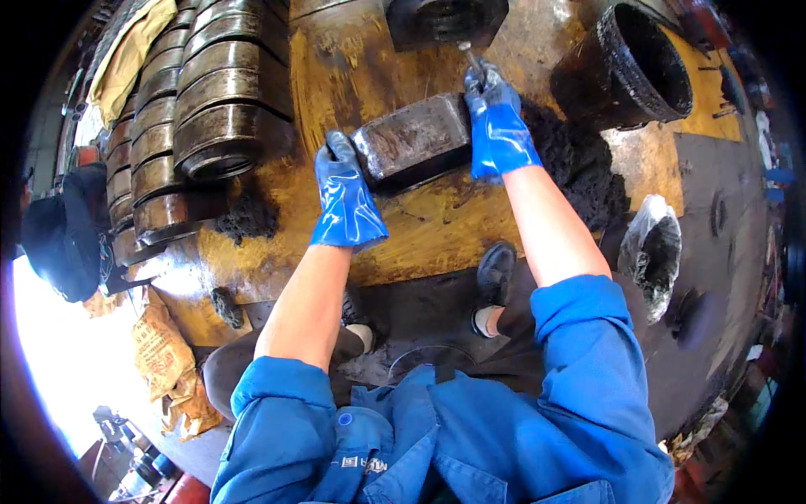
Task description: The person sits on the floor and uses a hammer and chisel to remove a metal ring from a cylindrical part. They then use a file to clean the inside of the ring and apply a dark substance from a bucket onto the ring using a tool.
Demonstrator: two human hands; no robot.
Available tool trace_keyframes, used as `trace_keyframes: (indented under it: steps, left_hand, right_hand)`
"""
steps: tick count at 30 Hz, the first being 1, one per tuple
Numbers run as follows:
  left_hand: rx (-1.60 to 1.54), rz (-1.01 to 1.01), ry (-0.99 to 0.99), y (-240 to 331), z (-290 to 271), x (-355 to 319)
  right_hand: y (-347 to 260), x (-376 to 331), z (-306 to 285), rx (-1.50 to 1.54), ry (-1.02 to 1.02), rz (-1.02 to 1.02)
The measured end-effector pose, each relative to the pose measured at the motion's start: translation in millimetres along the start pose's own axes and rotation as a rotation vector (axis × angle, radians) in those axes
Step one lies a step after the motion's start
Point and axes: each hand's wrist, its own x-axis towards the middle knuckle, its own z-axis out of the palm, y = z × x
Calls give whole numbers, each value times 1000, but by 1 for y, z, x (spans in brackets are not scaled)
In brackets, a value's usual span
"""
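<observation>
A heavy, dark metal block with a scuffed, greasy top lies on the stained board in front of me. My left hand, in a blue rubber glove with blackened fingers, is closed against the block's left end; its fingertips are partly hidden. My right hand, in a matching glove, is at the block's right end. Its fingers wrap round a short metal rod, whose bright tip sticks out beyond them. The rest of the rod is hidden in the glove.
Stacked dark metal rings stand at the left. A black cylinder lies far right, by black clumpy material. Beyond the block is a dark metal piece. A plastic bag sits right, a paper sack lower left.
</observation>
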Motion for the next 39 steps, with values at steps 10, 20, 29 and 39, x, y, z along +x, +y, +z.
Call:
trace_keyframes:
  steps: [10, 20, 29, 39]
  left_hand:
    - [249, 614, 165, -29, -10, -9]
    - [217, 628, 266, -37, 12, -5]
    - [193, 657, 273, -35, 12, -3]
    - [167, 673, 213, -31, 9, 6]
  right_hand:
    - [-145, -46, -163, 534, 116, -31]
    - [-145, -142, -279, -98, -326, 46]
    - [-120, -171, -162, -669, -889, -171]
    - [-87, -153, -79, -1218, -1184, -125]
